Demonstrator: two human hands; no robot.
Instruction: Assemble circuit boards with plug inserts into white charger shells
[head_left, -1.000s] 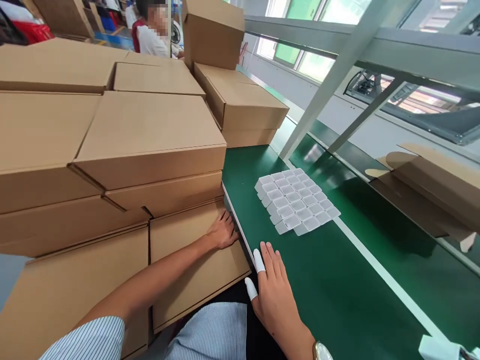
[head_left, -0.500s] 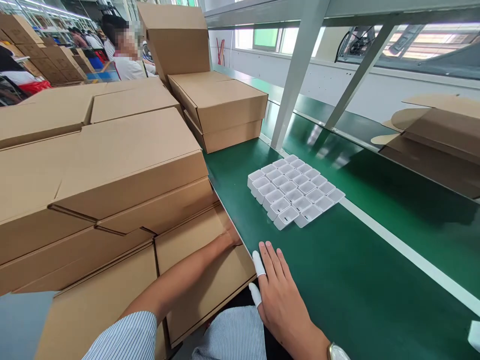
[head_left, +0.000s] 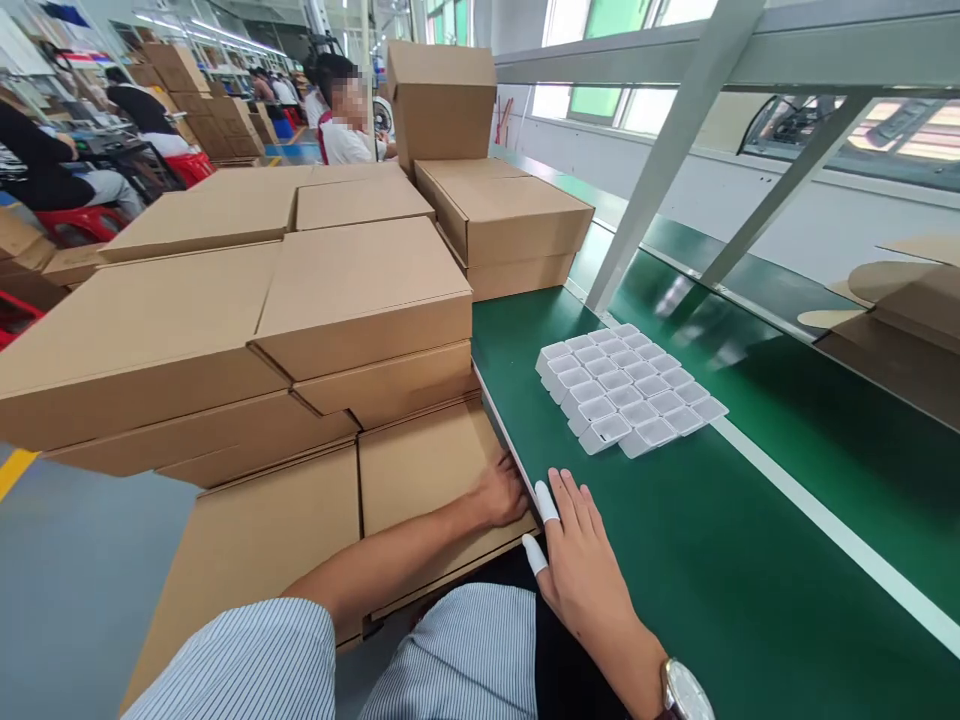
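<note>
My right hand (head_left: 586, 575) lies flat on the green tabletop (head_left: 750, 560) near its left edge, fingers stretched out and holding nothing. White finger cots cover its thumb and index finger. Over a lower cardboard box (head_left: 420, 470), my left hand (head_left: 501, 494) reaches to the table's edge. Its fingers look bent, but their tips are hidden at that edge, so I cannot tell whether they hold anything. Ahead of my right hand, a block of small white plastic trays (head_left: 637, 385) stands in rows on the tabletop, touching neither hand.
Closed cardboard boxes (head_left: 367, 270) are stacked at the left, against the table. More boxes (head_left: 525, 215) stand on the table's far end, near a slanted metal post (head_left: 660, 160). Brown cardboard (head_left: 900, 330) lies at the right. A person (head_left: 349, 125) sits beyond the stacks.
The view has swung left and up, so boxes and trays appear shifted right. My left hand shows more of its back and knuckles now. My right hand still lies flat on the tabletop.
</note>
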